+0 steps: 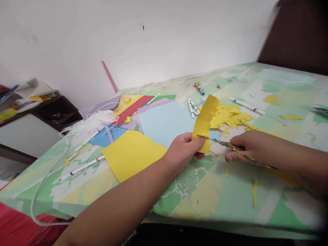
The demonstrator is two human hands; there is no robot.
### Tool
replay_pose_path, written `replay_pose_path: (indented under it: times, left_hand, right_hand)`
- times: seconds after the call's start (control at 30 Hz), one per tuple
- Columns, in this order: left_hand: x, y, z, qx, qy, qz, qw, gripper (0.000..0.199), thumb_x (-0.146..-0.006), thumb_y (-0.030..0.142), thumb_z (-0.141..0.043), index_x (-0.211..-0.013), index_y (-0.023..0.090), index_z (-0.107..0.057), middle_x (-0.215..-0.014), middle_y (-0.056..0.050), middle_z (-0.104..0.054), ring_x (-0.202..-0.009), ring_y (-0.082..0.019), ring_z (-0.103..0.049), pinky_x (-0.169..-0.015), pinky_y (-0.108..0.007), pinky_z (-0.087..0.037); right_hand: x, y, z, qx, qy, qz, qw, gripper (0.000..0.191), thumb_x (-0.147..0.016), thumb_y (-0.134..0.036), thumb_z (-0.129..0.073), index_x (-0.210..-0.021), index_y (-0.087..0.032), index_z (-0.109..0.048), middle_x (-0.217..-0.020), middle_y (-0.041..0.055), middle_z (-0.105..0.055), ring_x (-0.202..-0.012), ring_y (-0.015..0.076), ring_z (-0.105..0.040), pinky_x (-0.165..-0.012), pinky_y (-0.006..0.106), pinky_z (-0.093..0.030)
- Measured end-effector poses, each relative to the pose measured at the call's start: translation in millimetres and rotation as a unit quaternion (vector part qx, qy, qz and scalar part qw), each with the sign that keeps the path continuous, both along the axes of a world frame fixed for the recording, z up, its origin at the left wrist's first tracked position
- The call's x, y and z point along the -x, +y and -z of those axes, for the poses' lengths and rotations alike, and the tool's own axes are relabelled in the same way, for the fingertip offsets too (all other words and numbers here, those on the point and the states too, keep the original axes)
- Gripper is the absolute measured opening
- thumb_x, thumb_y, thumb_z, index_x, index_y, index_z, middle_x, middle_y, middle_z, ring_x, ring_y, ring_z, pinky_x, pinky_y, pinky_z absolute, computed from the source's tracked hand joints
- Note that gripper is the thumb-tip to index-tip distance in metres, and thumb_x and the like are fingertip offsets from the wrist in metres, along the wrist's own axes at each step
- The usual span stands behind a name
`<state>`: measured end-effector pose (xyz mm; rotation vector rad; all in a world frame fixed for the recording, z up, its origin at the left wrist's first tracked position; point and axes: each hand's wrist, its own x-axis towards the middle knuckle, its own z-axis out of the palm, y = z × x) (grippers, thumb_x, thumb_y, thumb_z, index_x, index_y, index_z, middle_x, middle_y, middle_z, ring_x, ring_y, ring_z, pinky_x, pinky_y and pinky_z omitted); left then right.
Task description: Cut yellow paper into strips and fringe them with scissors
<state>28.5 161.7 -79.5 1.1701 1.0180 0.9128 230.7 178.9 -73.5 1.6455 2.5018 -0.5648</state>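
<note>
Between the thumb and fingers of my left hand point(186, 150) is a strip of yellow paper point(206, 115), held upright with a ragged right edge. My right hand point(248, 145) grips a pair of scissors point(225, 143), its blades pointing left. The blade tips lie across the lower part of the strip, close to my left thumb. Behind the strip lies a pile of yellow paper scraps point(230, 116). A larger yellow sheet point(134, 154) rests left of my left hand, and a light blue sheet point(164, 121) lies behind it.
A tangle of white cord point(95, 122) sits at the left, trailing over the table edge. Markers, among them one at the right point(246, 105), lie about the patterned tablecloth point(204, 196). A red strip point(133, 109) lies on coloured papers. A low cabinet point(26, 132) stands at far left.
</note>
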Motion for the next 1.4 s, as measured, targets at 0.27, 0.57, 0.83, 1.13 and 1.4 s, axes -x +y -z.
replay_pose_path:
  times: [0.27,0.57,0.83,1.13,1.4]
  left_hand:
    - [1.3,0.4,-0.7,0.016,-0.025,0.012,1.000,0.010,-0.071,0.022,-0.054,-0.067,0.012,-0.054,-0.056,0.002,-0.052,-0.045,-0.006,-0.047,-0.046,-0.019,-0.037]
    - [1.3,-0.8,-0.8,0.040,-0.041,0.006,0.998,0.013,-0.077,0.021,-0.050,-0.069,0.012,-0.051,-0.054,0.000,-0.056,-0.046,-0.007,-0.052,-0.050,-0.020,-0.042]
    - [0.2,-1.2,-2.8,0.005,0.009,-0.026,1.000,0.012,-0.079,0.018,-0.049,-0.069,0.012,-0.052,-0.057,0.000,-0.056,-0.048,-0.007,-0.053,-0.054,-0.021,-0.044]
    - [-1.8,-0.8,1.3,-0.029,0.044,0.005,0.999,0.014,-0.076,0.024,-0.053,-0.068,0.013,-0.054,-0.059,0.000,-0.057,-0.051,-0.008,-0.054,-0.055,-0.022,-0.044]
    - [-0.8,-1.7,0.6,-0.032,0.055,0.008,0.998,0.019,-0.073,0.030,-0.056,-0.065,0.013,-0.052,-0.055,0.001,-0.055,-0.048,-0.006,-0.050,-0.050,-0.019,-0.041]
  right_hand:
    - [-1.0,0.7,-2.5,-0.002,0.011,-0.009,1.000,0.045,-0.070,-0.063,-0.041,-0.058,-0.019,-0.045,-0.058,0.0011,-0.049,-0.054,0.0140,-0.042,-0.048,0.026,-0.027]
    - [-0.1,-1.7,-3.5,-0.031,0.018,-0.023,0.999,0.045,-0.071,-0.063,-0.039,-0.061,-0.019,-0.044,-0.058,0.0002,-0.049,-0.054,0.0131,-0.041,-0.048,0.026,-0.027]
    - [-1.8,-3.2,-4.5,-0.017,0.011,-0.038,0.999,0.041,-0.073,-0.060,-0.040,-0.066,-0.020,-0.045,-0.060,-0.0003,-0.049,-0.054,0.0130,-0.042,-0.048,0.026,-0.026]
    - [3.5,-5.3,-4.1,-0.039,0.018,-0.012,0.999,0.040,-0.069,-0.060,-0.045,-0.059,-0.021,-0.044,-0.055,-0.0003,-0.049,-0.050,0.0128,-0.040,-0.046,0.025,-0.024]
    - [0.0,0.2,0.3,-0.056,0.004,-0.019,0.998,0.042,-0.067,-0.061,-0.046,-0.056,-0.021,-0.045,-0.054,0.0002,-0.051,-0.049,0.0132,-0.042,-0.045,0.025,-0.025]
